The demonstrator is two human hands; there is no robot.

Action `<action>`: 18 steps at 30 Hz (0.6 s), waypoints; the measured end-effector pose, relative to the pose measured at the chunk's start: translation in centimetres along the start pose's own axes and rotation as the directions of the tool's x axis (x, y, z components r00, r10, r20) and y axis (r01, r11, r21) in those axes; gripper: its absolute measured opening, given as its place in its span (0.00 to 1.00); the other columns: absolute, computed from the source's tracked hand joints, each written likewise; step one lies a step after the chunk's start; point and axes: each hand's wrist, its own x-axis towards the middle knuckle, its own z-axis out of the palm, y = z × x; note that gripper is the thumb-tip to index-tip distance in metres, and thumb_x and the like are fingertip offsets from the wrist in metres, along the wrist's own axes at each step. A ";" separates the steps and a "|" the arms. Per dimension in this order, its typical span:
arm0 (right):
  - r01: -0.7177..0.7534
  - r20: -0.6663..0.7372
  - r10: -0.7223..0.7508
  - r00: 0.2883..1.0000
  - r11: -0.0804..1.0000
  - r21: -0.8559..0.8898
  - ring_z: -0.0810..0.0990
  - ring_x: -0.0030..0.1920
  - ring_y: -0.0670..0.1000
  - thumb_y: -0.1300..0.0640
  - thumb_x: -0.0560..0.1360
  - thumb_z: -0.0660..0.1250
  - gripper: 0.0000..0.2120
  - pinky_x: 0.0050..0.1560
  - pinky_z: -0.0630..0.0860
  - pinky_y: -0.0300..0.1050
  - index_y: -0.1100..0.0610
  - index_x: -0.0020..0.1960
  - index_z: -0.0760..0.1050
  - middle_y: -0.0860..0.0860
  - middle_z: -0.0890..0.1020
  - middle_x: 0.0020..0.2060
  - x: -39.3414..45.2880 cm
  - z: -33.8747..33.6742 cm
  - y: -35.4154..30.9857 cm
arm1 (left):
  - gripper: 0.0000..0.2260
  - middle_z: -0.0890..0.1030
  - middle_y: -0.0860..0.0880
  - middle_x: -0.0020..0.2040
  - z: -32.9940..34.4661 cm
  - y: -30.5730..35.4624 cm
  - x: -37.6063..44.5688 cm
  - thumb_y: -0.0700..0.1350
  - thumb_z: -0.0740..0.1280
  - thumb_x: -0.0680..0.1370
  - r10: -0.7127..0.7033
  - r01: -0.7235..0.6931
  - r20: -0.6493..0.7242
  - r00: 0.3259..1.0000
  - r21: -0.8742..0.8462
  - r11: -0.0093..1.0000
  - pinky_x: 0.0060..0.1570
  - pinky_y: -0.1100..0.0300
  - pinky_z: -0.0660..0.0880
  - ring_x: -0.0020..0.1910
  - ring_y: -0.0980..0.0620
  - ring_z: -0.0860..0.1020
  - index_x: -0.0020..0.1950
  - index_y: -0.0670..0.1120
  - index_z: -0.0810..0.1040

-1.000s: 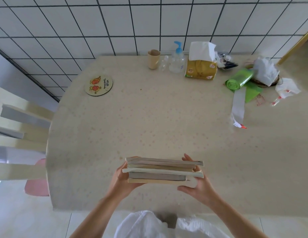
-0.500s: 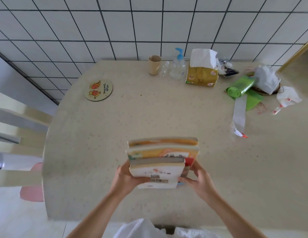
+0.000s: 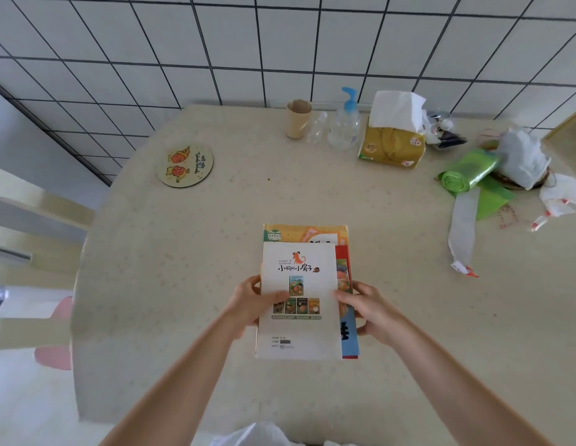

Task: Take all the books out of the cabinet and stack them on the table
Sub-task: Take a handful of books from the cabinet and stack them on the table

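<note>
A flat pile of thin paper books (image 3: 301, 294) with a smooth white cover on top is pinched at its sides by the left hand (image 3: 248, 304) and right hand (image 3: 370, 309), near the front edge of the speckled cream table (image 3: 183, 252).

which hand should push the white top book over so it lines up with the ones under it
Left, probably. The lower books stick out past the white top book on its right side, so it must slide right. The left hand already grips its left edge; the right hand sits in the way.
</note>
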 end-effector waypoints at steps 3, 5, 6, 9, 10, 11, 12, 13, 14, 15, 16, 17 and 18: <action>-0.039 0.002 0.039 0.999 0.999 -0.017 0.83 0.50 0.56 0.53 0.76 0.70 0.19 0.49 0.80 0.60 0.54 0.64 0.71 0.55 0.85 0.50 0.8 0.5 -0.1 | 0.20 0.84 0.51 0.48 0.3 0.0 0.9 0.45 0.78 0.69 -0.059 0.058 -0.020 0.998 -0.025 0.998 0.37 0.54 0.80 0.43 0.50 0.84 0.56 0.53 0.75; -0.044 0.006 0.044 0.999 0.998 -0.039 0.83 0.51 0.56 0.52 0.77 0.68 0.18 0.51 0.80 0.62 0.54 0.64 0.70 0.55 0.84 0.52 1.2 0.6 -0.3 | 0.21 0.84 0.51 0.49 0.3 -0.1 1.4 0.45 0.78 0.69 -0.075 0.073 -0.042 0.996 -0.045 0.996 0.37 0.55 0.80 0.44 0.49 0.84 0.59 0.51 0.76; -0.043 0.002 0.043 0.999 0.998 -0.054 0.83 0.52 0.56 0.51 0.77 0.67 0.17 0.52 0.80 0.62 0.54 0.64 0.70 0.55 0.83 0.53 1.4 0.6 -0.3 | 0.22 0.84 0.51 0.49 0.4 -0.1 1.6 0.45 0.78 0.69 -0.075 0.072 -0.053 0.996 -0.052 0.996 0.37 0.55 0.80 0.44 0.49 0.84 0.60 0.50 0.76; -0.027 -0.024 0.024 0.999 0.996 -0.090 0.83 0.51 0.54 0.51 0.78 0.66 0.16 0.48 0.81 0.57 0.53 0.64 0.70 0.53 0.83 0.53 1.5 0.9 -0.2 | 0.22 0.83 0.51 0.50 0.8 -0.5 1.9 0.44 0.78 0.69 -0.058 0.054 -0.082 0.995 -0.051 0.997 0.42 0.52 0.81 0.46 0.48 0.83 0.59 0.50 0.74; -0.012 -0.032 0.009 0.999 0.994 -0.105 0.83 0.50 0.53 0.52 0.78 0.66 0.15 0.45 0.81 0.53 0.52 0.64 0.70 0.52 0.83 0.52 1.4 1.0 -0.2 | 0.22 0.83 0.51 0.50 0.9 -0.6 2.0 0.43 0.78 0.69 -0.043 0.041 -0.092 0.995 -0.026 0.999 0.45 0.50 0.81 0.47 0.48 0.83 0.59 0.51 0.73; 0.011 -0.033 -0.015 0.999 0.991 -0.131 0.83 0.49 0.51 0.53 0.78 0.66 0.14 0.42 0.80 0.50 0.52 0.63 0.70 0.50 0.83 0.51 1.3 1.1 -0.2 | 0.21 0.82 0.51 0.51 1.1 -0.7 2.1 0.43 0.78 0.69 -0.023 0.024 -0.103 0.994 0.011 1.000 0.49 0.49 0.81 0.48 0.47 0.83 0.58 0.51 0.72; 0.038 -0.034 -0.044 0.998 0.984 -0.175 0.83 0.48 0.50 0.54 0.78 0.67 0.13 0.42 0.80 0.49 0.51 0.61 0.70 0.47 0.83 0.50 1.2 1.1 -0.2 | 0.21 0.82 0.51 0.51 1.3 -0.7 2.2 0.43 0.77 0.70 -0.004 0.009 -0.114 0.993 0.046 0.999 0.52 0.47 0.80 0.49 0.47 0.82 0.57 0.52 0.71; 0.065 -0.038 -0.076 0.996 0.970 -0.235 0.82 0.49 0.49 0.55 0.77 0.67 0.12 0.45 0.80 0.50 0.49 0.59 0.70 0.45 0.82 0.49 1.2 1.1 -0.2 | 0.21 0.81 0.51 0.51 1.4 -0.8 2.2 0.43 0.76 0.70 0.006 0.002 -0.126 0.992 0.070 0.998 0.54 0.46 0.80 0.50 0.47 0.82 0.57 0.52 0.70; 0.090 -0.044 -0.108 0.993 0.947 -0.307 0.82 0.50 0.50 0.56 0.77 0.67 0.12 0.48 0.80 0.52 0.48 0.58 0.69 0.44 0.81 0.48 1.1 1.0 -0.1 | 0.21 0.80 0.53 0.50 1.6 -0.9 2.1 0.43 0.75 0.71 0.014 -0.003 -0.140 0.990 0.079 0.997 0.55 0.45 0.79 0.51 0.47 0.81 0.58 0.52 0.70; 0.110 -0.049 -0.138 0.989 0.921 -0.373 0.81 0.52 0.51 0.57 0.76 0.68 0.13 0.52 0.80 0.55 0.48 0.58 0.69 0.44 0.80 0.49 1.0 1.0 0.0 | 0.21 0.79 0.54 0.48 1.7 -1.2 1.9 0.42 0.74 0.72 0.024 -0.010 -0.157 0.987 0.089 0.996 0.55 0.45 0.79 0.51 0.47 0.81 0.60 0.51 0.70; 0.121 -0.055 -0.158 0.986 0.902 -0.415 0.80 0.54 0.52 0.58 0.75 0.68 0.15 0.54 0.80 0.57 0.49 0.59 0.70 0.45 0.80 0.49 0.9 1.0 0.0 | 0.21 0.78 0.55 0.48 1.7 -1.3 1.7 0.43 0.73 0.72 0.041 -0.022 -0.178 0.983 0.110 0.994 0.56 0.46 0.78 0.51 0.48 0.80 0.62 0.49 0.71; 0.125 -0.062 -0.168 0.984 0.895 -0.428 0.80 0.54 0.53 0.59 0.75 0.68 0.16 0.54 0.79 0.59 0.50 0.60 0.70 0.46 0.79 0.49 0.7 1.0 0.1 | 0.21 0.78 0.55 0.49 1.8 -1.5 1.5 0.43 0.73 0.72 0.063 -0.034 -0.196 0.978 0.145 0.989 0.56 0.46 0.78 0.51 0.48 0.80 0.64 0.47 0.72; 0.120 -0.071 -0.165 0.984 0.897 -0.426 0.81 0.54 0.53 0.59 0.74 0.68 0.16 0.54 0.79 0.60 0.50 0.60 0.70 0.46 0.79 0.49 0.5 0.9 0.1 | 0.22 0.78 0.54 0.52 1.8 -1.6 1.2 0.43 0.72 0.72 0.085 -0.048 -0.210 0.974 0.178 0.983 0.56 0.47 0.78 0.52 0.48 0.80 0.66 0.47 0.72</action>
